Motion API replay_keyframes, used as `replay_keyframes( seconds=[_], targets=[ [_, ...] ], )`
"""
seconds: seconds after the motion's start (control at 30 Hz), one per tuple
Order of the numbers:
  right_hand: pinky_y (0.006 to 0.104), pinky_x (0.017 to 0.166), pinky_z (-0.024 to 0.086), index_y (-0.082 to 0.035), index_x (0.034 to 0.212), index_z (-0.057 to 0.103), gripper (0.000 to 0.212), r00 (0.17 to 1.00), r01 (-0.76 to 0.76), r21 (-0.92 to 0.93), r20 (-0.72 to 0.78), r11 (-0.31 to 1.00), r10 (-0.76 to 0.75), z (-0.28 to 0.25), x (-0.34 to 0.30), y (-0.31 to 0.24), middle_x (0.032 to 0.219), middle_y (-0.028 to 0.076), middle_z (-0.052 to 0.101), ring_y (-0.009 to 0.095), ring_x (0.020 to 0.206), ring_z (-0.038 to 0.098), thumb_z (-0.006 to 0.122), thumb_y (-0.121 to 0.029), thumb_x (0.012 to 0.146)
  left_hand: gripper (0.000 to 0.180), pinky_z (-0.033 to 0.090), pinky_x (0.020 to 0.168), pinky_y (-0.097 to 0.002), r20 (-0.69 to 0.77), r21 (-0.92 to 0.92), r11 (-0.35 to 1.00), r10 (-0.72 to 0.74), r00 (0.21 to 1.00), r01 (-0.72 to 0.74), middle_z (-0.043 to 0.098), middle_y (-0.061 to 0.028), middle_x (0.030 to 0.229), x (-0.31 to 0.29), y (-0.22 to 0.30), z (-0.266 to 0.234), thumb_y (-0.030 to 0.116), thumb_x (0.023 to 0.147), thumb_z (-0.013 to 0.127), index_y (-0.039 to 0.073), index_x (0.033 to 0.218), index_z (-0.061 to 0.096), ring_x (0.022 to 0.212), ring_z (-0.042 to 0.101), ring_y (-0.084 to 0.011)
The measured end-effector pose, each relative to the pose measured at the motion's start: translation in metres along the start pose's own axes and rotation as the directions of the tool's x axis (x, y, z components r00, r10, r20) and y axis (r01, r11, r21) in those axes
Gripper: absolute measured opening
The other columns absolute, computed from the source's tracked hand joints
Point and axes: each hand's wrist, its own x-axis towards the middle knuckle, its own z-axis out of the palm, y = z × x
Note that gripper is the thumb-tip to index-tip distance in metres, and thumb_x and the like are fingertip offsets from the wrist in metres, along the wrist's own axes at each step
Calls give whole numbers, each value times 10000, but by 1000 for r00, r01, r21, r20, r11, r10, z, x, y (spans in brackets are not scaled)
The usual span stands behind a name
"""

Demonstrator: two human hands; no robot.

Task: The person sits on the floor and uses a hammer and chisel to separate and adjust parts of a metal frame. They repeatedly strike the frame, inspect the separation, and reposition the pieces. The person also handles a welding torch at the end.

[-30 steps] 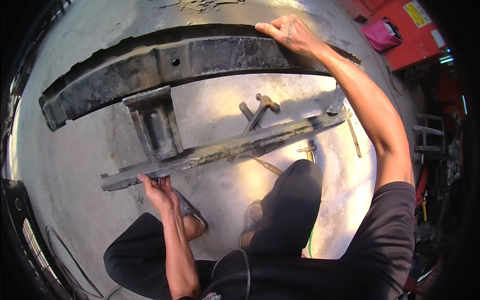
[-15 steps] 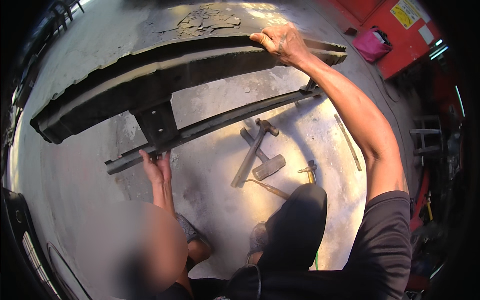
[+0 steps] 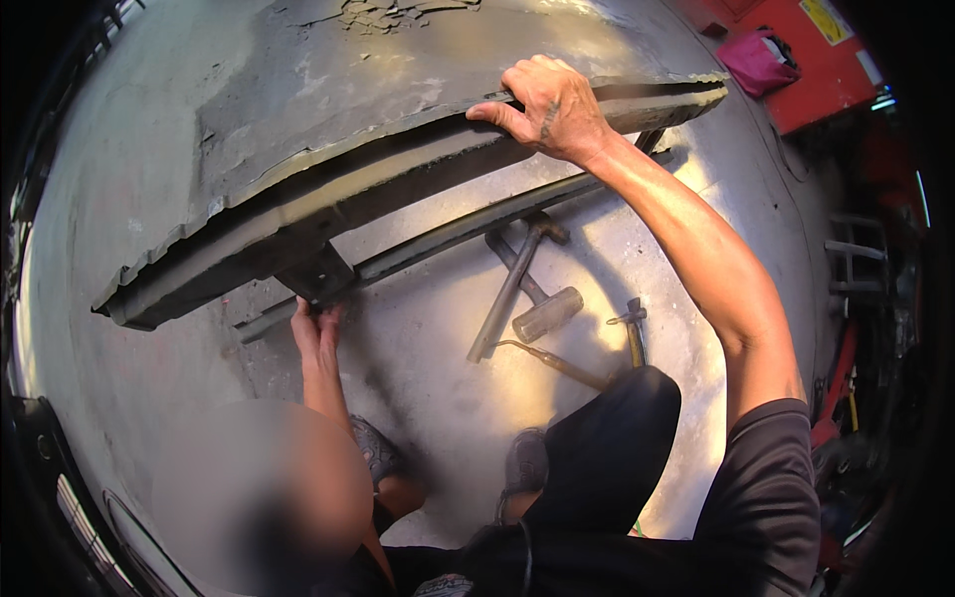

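Note:
A long black metal car frame piece (image 3: 398, 164), made of a wide, ragged-edged upper beam and a thinner lower rail (image 3: 438, 244) joined by short brackets, stands tilted across the floor in front of me. My right hand (image 3: 557, 109) grips the far top edge of the wide beam, its thumb stretched along the edge. My left hand (image 3: 320, 333) holds the lower rail near its left end, under the bracket (image 3: 316, 277); its fingertips are partly hidden behind the metal. A hammer (image 3: 502, 294) lies across a heavy-headed mallet (image 3: 549, 313) below the rail.
A smaller hammer (image 3: 635, 333) and a thin hooked tool (image 3: 557, 363) lie by my right knee. Broken dark flakes (image 3: 398, 12) lie on the far floor. A pink bag (image 3: 758, 62) leans at a red cabinet (image 3: 821, 95); a dark stool (image 3: 856, 254) stands at right.
The frame piece has tipped, so its wide beam now sits closer to the lower rail in view. Both hands keep their hold. The view has shifted slightly.

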Motion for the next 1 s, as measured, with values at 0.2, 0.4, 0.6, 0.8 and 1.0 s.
replay_keyframes(
  seconds=[0.2, 0.4, 0.6, 0.8, 1.0],
  targets=[
    [407, 637, 452, -34, 720, 548, 626, 994, -69, 70, -75, 995, 74, 3, -15, -1, 685, 113, 531, 299, 668, 531, 747, -616, 837, 593, 372, 1174, -631, -31, 177, 981, -71, 997, 76, 197, -233, 1655, -31, 10, 40, 315, 1086, 470, 42, 1567, 255, 1461, 377, -445],
    [404, 649, 427, -52, 709, 524, 629, 988, -92, 90, -114, 992, 102, -8, -17, -1, 683, 98, 509, 296, 674, 517, 747, -630, 819, 752, 463, 1087, -565, -103, 540, 840, -3, 995, 58, 218, -199, 1675, -77, 5, 45, 327, 1067, 542, 109, 1645, 113, 1438, 423, -426],
    [394, 681, 407, -85, 664, 521, 627, 986, -93, 134, -128, 987, 110, -7, -14, -4, 694, 68, 523, 261, 703, 535, 738, -655, 809, 410, 558, 893, -391, 280, 903, 187, 424, 861, -386, 684, -141, 1247, -185, -22, 146, 174, 1013, 638, 8, 1380, 568, 1032, 698, -283],
    [410, 712, 413, -79, 691, 566, 569, 983, -87, 79, -153, 993, 98, -15, -15, -4, 731, 68, 530, 275, 730, 537, 743, -605, 821, 469, 337, 1148, -577, 935, 346, -707, 201, 293, -617, 538, -190, 1374, -241, -34, 314, 99, 856, 744, 38, 1302, 613, 1353, 463, -416],
    [413, 770, 429, -79, 709, 578, 533, 986, -65, 78, -145, 995, 76, -13, -15, -12, 734, 60, 521, 275, 747, 544, 738, -568, 848, 755, 232, 1193, -634, 876, 318, -882, 131, 464, -349, 499, -160, 1396, -191, -46, 328, 316, 835, 814, 115, 1475, 469, 1407, 395, -378]
  ],
)
